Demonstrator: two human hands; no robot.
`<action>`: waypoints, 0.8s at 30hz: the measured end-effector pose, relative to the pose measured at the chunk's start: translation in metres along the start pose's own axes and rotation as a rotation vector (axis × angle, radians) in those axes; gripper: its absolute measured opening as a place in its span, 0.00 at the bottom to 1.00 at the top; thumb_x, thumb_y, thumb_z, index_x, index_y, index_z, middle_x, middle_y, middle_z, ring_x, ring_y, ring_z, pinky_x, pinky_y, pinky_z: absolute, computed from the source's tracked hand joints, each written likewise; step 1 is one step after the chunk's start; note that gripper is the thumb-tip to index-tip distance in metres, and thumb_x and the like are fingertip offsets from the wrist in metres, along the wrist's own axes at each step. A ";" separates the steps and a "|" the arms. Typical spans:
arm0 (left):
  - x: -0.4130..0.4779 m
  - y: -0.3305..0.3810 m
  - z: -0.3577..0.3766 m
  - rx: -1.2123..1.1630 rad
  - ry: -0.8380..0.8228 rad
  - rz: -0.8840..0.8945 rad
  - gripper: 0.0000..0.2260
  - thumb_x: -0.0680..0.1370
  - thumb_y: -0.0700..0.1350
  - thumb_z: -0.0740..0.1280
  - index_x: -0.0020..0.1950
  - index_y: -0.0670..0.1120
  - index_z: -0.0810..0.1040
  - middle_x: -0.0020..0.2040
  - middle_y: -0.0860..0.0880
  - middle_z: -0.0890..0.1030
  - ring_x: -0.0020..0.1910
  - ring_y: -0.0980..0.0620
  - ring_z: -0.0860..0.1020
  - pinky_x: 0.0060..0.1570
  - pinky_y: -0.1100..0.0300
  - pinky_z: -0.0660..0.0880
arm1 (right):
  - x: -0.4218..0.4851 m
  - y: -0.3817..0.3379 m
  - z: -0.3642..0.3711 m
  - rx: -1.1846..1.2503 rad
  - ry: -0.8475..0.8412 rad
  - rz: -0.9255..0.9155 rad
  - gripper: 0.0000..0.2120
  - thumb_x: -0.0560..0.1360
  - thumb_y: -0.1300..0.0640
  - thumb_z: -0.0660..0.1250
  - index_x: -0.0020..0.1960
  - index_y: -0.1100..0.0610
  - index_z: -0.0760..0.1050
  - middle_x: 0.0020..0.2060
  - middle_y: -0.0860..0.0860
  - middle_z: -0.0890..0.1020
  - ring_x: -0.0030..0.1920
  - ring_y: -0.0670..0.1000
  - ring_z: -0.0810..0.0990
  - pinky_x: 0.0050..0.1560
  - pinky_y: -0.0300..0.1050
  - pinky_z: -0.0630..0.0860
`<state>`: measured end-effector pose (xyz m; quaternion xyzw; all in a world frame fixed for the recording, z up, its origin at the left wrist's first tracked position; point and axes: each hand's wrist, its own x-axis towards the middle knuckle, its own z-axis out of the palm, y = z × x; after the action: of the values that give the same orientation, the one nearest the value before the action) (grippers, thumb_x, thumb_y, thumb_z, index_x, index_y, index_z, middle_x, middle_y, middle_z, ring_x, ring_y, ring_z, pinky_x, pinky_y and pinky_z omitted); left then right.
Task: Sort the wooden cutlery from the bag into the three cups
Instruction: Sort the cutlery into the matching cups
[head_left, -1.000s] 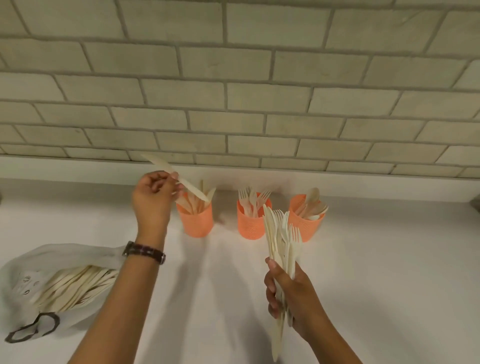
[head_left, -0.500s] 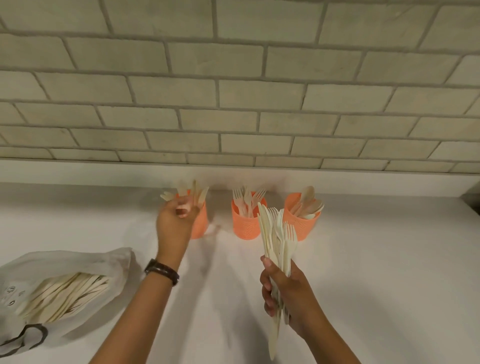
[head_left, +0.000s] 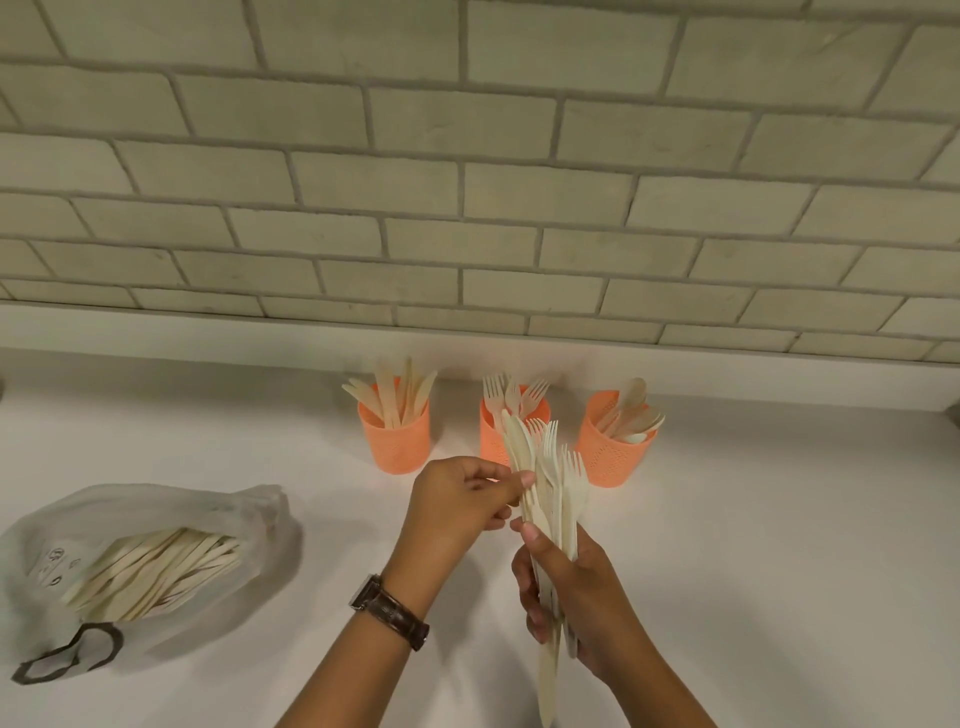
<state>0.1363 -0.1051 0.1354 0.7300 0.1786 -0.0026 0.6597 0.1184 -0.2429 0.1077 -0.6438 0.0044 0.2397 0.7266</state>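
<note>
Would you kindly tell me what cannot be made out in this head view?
Head view:
Which piece the left hand pinches: its fingertips overlap the bundle gripped by the right hand.
Middle cup: partly hidden behind the bundle.
Bag contents: kinds blurred by translucent plastic.
Bundle's piece count: pieces overlap one another.

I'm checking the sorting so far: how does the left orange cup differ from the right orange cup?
The left cup holds knives; the right cup holds spoons. The knives in the left cup stand nearly upright, fanned; the spoons in the right cup lean out over its right rim. Both are orange textured cups upright on the white counter.
</note>
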 end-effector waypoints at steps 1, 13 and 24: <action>0.000 0.000 -0.001 -0.020 -0.019 -0.010 0.11 0.69 0.46 0.75 0.46 0.41 0.83 0.37 0.43 0.84 0.31 0.54 0.81 0.38 0.61 0.81 | 0.000 0.000 0.000 -0.004 -0.001 -0.001 0.11 0.77 0.51 0.64 0.56 0.56 0.73 0.27 0.55 0.75 0.20 0.50 0.68 0.23 0.39 0.68; 0.002 0.005 0.002 0.014 -0.034 0.113 0.08 0.75 0.38 0.67 0.38 0.48 0.82 0.38 0.45 0.84 0.36 0.53 0.82 0.40 0.63 0.80 | 0.002 0.001 -0.006 -0.012 0.066 -0.034 0.09 0.79 0.50 0.60 0.52 0.54 0.73 0.31 0.57 0.79 0.23 0.54 0.69 0.26 0.41 0.67; 0.044 0.039 -0.058 -0.065 0.351 0.340 0.09 0.74 0.38 0.67 0.37 0.47 0.82 0.30 0.51 0.83 0.35 0.52 0.80 0.40 0.58 0.78 | 0.014 -0.002 -0.019 0.019 0.091 -0.028 0.13 0.78 0.51 0.61 0.55 0.60 0.69 0.33 0.56 0.81 0.22 0.54 0.75 0.25 0.42 0.74</action>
<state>0.1742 -0.0405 0.1696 0.7171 0.1649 0.2412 0.6327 0.1375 -0.2558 0.1019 -0.6470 0.0307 0.1999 0.7352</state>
